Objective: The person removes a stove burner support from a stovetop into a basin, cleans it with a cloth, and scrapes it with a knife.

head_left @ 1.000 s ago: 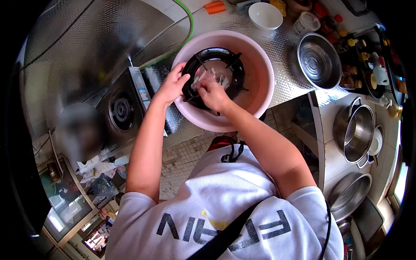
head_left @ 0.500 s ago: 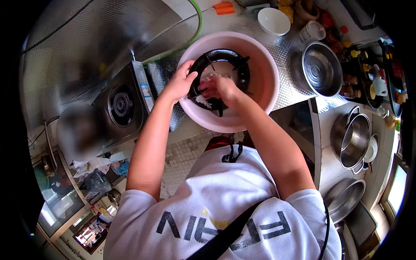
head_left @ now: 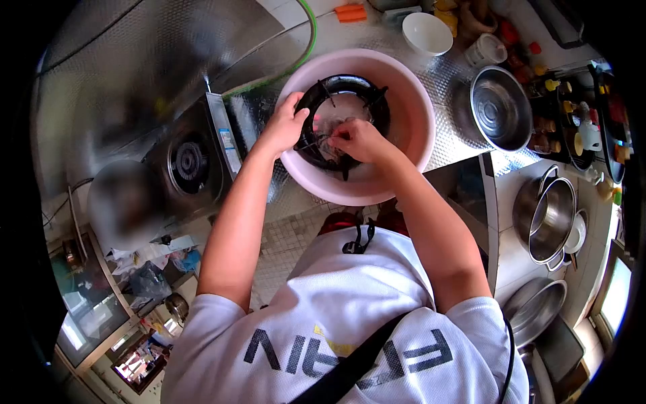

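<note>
1. Grips the left side of the black pan support [head_left: 381,120] with the left hand [head_left: 286,128], inside the pink basin [head_left: 428,114].
2. Reaches over the basin with the right hand [head_left: 360,140], fingers bunched narrow, hiding part of the support's middle; cannot tell whether holding anything.
3. To the right, a steel bowl [head_left: 500,108]; farther off, a white bowl [head_left: 428,34].
4. To the left, a burner [head_left: 189,163].
5. Beneath, a shiny, dimpled bench [head_left: 444,145]; nearer, tiled floor [head_left: 282,239].
</note>
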The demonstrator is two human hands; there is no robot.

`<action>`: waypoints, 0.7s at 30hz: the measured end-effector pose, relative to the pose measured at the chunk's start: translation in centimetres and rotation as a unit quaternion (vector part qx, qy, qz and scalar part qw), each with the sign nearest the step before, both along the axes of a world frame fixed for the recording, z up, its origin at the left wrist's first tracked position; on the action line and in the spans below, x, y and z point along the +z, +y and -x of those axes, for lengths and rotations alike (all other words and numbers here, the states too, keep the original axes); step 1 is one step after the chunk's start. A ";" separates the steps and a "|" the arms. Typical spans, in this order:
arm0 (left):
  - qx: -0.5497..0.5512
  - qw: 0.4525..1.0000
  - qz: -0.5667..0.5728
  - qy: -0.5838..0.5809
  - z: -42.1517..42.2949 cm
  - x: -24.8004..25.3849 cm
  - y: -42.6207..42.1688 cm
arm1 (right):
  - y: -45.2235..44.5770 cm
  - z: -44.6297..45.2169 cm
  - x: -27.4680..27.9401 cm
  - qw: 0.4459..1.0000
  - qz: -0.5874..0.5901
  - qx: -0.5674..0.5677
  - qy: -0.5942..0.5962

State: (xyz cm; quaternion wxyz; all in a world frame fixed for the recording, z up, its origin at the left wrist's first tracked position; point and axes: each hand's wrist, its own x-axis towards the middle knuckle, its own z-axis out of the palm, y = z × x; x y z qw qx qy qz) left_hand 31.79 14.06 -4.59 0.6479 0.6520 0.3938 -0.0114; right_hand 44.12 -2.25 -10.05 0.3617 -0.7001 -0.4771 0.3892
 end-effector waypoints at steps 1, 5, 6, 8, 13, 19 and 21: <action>0.006 1.000 0.003 -0.001 0.1 0.0 -0.2 | 0.0 0.5 -1.1 0.997 0.012 -0.014 0.072; -0.034 0.998 -0.056 -0.005 0.3 -0.8 0.5 | 1.1 1.8 -2.0 0.918 0.083 -0.103 0.374; -0.021 0.999 -0.041 -0.010 0.1 -0.7 0.4 | 1.3 2.1 -1.6 0.877 0.106 -0.131 0.451; 0.005 1.000 -0.008 -0.026 0.2 -1.2 0.5 | 1.0 2.7 -0.6 0.882 0.091 -0.163 0.433; -0.033 0.999 -0.030 0.003 0.5 -0.7 0.9 | 1.1 3.1 0.2 0.880 0.081 -0.257 0.391; -0.008 0.999 -0.025 -0.021 0.1 -0.6 0.4 | 1.0 3.6 0.7 0.742 0.024 -0.272 0.612; 0.008 0.999 -0.017 -0.028 0.1 -0.7 0.4 | 1.3 4.0 0.9 0.756 0.016 -0.282 0.590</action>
